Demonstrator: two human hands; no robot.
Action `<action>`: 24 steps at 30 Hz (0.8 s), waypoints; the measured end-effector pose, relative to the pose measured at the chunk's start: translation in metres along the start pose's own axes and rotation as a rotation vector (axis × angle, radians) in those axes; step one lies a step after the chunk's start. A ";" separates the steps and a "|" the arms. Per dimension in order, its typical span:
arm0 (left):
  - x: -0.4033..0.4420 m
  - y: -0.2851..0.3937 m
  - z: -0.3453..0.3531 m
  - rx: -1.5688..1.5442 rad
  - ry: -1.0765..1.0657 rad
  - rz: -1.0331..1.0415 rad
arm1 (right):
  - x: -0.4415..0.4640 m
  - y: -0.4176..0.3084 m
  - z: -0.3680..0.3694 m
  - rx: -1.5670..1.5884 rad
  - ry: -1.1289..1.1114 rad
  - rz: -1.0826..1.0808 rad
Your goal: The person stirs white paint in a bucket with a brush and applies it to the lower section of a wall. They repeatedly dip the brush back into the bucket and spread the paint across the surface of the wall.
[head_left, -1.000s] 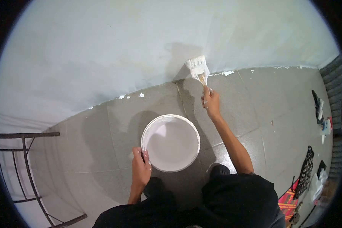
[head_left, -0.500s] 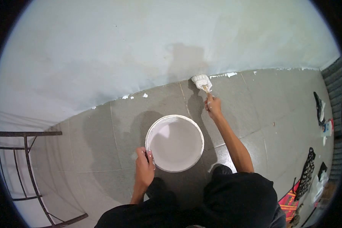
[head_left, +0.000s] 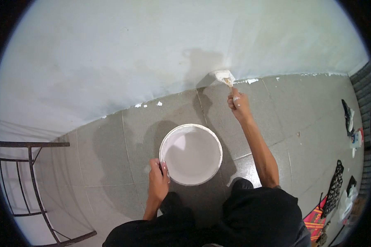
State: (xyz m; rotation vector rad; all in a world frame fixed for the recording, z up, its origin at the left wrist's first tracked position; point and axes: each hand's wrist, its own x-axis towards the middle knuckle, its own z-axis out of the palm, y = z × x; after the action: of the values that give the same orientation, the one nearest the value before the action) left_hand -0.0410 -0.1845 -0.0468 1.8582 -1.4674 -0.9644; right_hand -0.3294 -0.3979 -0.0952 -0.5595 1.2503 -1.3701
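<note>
My right hand [head_left: 240, 103] is closed round the handle of a paintbrush [head_left: 224, 76], whose wide bristles are coated in white paint. The bristles are at the foot of the pale wall [head_left: 152, 49], just above the floor line; I cannot tell whether they press on it. A round bucket [head_left: 221, 154] of whitish paint [head_left: 191, 160] is in front of my feet. At its left rim, my left hand [head_left: 158, 177] grips the edge, with paint flecks on the fingers.
Grey floor tiles [head_left: 251, 123] carry white paint spots along the wall's base. A dark metal frame [head_left: 33, 177] stands on the left. To the right lie a patterned cloth [head_left: 333, 189], a red striped cloth [head_left: 314, 222] and a white plastic bag [head_left: 346, 201], near corrugated sheeting [head_left: 363, 88].
My right hand has moved the brush forward and slightly right, from the floor edge to the wall's lower part. My left hand keeps its grip on the bucket.
</note>
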 end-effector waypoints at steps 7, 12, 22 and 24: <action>-0.001 0.024 -0.007 -0.087 -0.061 -0.147 | -0.083 -0.071 0.017 -0.184 -0.118 -0.181; 0.002 -0.004 0.002 0.082 0.049 0.032 | -0.158 -0.123 0.002 -0.880 -0.381 -0.285; 0.016 0.046 0.005 0.120 -0.058 0.190 | -0.191 -0.060 0.036 -1.676 -0.988 -0.520; 0.019 0.052 0.009 0.159 -0.057 0.292 | -0.182 -0.036 0.035 -1.730 -0.954 -0.530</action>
State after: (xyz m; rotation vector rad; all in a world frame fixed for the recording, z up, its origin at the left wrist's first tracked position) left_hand -0.0751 -0.2154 -0.0140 1.6711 -1.8347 -0.7847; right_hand -0.2687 -0.2515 0.0076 -2.4589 1.1693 0.1389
